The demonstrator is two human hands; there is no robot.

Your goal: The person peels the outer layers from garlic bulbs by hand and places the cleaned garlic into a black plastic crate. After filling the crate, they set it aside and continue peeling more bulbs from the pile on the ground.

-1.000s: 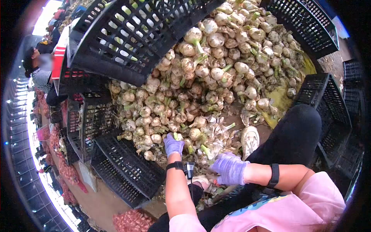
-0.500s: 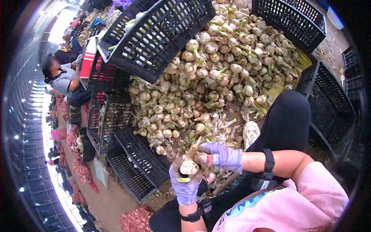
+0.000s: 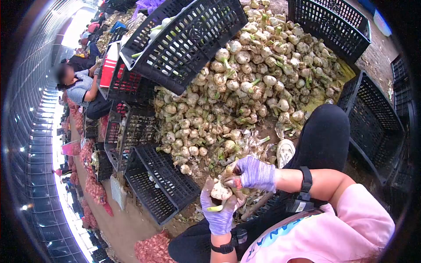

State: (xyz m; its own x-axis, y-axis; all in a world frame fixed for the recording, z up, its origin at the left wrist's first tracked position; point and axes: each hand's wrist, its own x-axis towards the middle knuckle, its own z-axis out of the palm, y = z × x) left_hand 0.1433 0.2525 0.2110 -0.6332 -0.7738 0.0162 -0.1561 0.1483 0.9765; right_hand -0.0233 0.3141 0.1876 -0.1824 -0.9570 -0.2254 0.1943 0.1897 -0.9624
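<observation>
A garlic bulb (image 3: 221, 191) with a whitish face rests in the fingers of my left hand (image 3: 218, 212), which wears a purple and white glove. A pale green stem piece (image 3: 215, 208) pokes out beside that palm. My right hand (image 3: 255, 175), gloved alike, is closed at the bulb's upper side on its dry outer skin and stalk; something orange-red shows at its fingers. Both hands touch around the bulb. Beyond them spreads a large heap of garlic bulbs (image 3: 245, 87), with loose peelings (image 3: 250, 142) at its near edge.
Black crates stand around the heap: a tilted one (image 3: 188, 44) at upper left, one (image 3: 162, 186) at lower left, others (image 3: 372, 122) at right. A red net bag (image 3: 153, 247) lies at the bottom. A person in a striped shirt (image 3: 83, 90) sits at left.
The view has shifted slightly, so crates and heap appear a little further right. My right fingers have curled closer over the bulb's top, and the stalk no longer stands up as clearly.
</observation>
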